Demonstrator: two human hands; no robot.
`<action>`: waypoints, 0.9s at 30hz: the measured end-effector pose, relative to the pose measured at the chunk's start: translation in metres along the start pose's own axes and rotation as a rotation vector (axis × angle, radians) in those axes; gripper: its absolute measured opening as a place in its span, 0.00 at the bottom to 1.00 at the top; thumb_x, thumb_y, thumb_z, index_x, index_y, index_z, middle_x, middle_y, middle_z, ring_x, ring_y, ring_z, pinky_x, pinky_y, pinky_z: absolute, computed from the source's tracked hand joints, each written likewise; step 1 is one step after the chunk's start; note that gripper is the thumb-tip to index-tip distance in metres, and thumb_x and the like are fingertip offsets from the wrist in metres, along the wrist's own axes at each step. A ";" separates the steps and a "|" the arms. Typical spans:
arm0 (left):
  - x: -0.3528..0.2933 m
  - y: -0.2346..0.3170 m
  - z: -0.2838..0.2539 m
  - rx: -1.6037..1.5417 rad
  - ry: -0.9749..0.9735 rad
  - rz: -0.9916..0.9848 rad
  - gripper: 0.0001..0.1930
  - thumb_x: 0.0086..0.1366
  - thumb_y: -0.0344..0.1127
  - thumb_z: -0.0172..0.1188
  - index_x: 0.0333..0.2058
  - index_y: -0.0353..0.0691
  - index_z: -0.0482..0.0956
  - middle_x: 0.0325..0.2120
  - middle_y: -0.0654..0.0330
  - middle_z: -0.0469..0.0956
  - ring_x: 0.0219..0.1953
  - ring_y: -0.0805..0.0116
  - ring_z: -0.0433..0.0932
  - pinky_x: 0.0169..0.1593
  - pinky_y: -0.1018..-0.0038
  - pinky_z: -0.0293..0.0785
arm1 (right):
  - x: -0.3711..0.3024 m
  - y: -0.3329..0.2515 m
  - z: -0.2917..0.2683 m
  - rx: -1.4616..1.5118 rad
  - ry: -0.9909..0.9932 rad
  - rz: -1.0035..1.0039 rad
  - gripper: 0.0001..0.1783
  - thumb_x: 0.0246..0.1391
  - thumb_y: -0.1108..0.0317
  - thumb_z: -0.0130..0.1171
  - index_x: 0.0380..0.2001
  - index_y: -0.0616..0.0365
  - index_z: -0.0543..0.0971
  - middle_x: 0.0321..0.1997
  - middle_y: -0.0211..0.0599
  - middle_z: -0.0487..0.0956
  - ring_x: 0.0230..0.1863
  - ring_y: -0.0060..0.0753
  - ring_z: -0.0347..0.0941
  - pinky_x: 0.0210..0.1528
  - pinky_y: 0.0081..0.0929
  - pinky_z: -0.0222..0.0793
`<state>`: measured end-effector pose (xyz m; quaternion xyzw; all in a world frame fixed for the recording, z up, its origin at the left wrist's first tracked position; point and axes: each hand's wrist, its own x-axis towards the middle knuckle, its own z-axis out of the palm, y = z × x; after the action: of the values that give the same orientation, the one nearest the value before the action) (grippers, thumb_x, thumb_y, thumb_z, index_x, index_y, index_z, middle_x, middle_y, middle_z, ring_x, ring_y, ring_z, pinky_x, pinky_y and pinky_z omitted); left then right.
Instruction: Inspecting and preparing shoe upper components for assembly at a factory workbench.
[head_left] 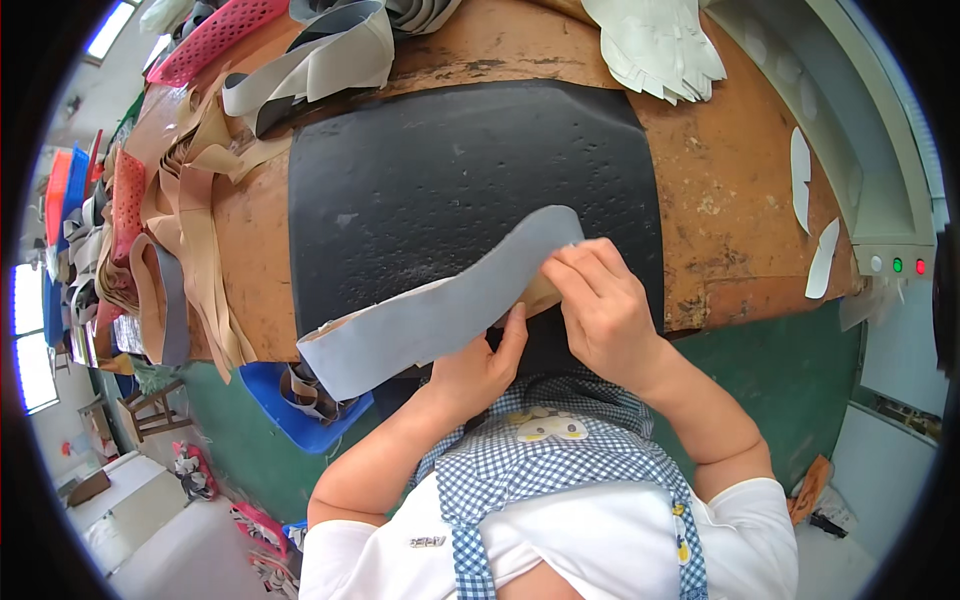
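A long curved grey-blue leather strip with a tan underside spans both my hands, above the near part of a black rubber mat. My left hand grips its lower edge near the middle, thumb up behind it. At the strip's right end my right hand pinches the edge between thumb and fingers. A bit of tan material shows between the hands, partly hidden by the strip and fingers. The strip's left end hangs free past the mat's near left corner.
Tan leather strips drape over the left side of the worn wooden table. Grey strips and a pink basket lie at the back left, white cut pieces at the back right. A blue bin stands below; a machine borders the right.
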<state>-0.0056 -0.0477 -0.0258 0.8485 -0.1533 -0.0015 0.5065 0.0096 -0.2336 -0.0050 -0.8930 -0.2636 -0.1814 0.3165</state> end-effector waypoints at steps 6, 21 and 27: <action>-0.011 -0.027 -0.028 -0.853 0.192 -0.406 0.19 0.70 0.40 0.47 0.49 0.31 0.78 0.39 0.53 0.82 0.39 0.64 0.79 0.50 0.66 0.74 | 0.005 0.014 0.010 0.150 -0.040 0.232 0.17 0.53 0.86 0.54 0.48 0.69 0.74 0.44 0.48 0.76 0.39 0.47 0.78 0.42 0.35 0.77; -0.036 -0.041 -0.032 -0.818 0.185 -0.290 0.16 0.72 0.38 0.50 0.52 0.36 0.77 0.48 0.55 0.80 0.50 0.64 0.77 0.58 0.67 0.69 | 0.016 -0.018 0.009 0.090 -0.124 0.109 0.12 0.43 0.86 0.59 0.35 0.66 0.79 0.41 0.43 0.75 0.43 0.48 0.74 0.42 0.37 0.75; -0.018 -0.010 -0.046 -0.272 -0.220 -0.085 0.19 0.68 0.23 0.49 0.57 0.32 0.74 0.51 0.48 0.76 0.55 0.52 0.74 0.61 0.61 0.66 | 0.011 -0.005 -0.001 0.419 -0.359 0.379 0.27 0.45 0.83 0.60 0.52 0.67 0.70 0.43 0.49 0.74 0.44 0.51 0.76 0.45 0.37 0.76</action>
<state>-0.0134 0.0011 -0.0145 0.7727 -0.1700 -0.1363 0.5962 0.0150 -0.2269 0.0032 -0.8593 -0.1760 0.0992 0.4699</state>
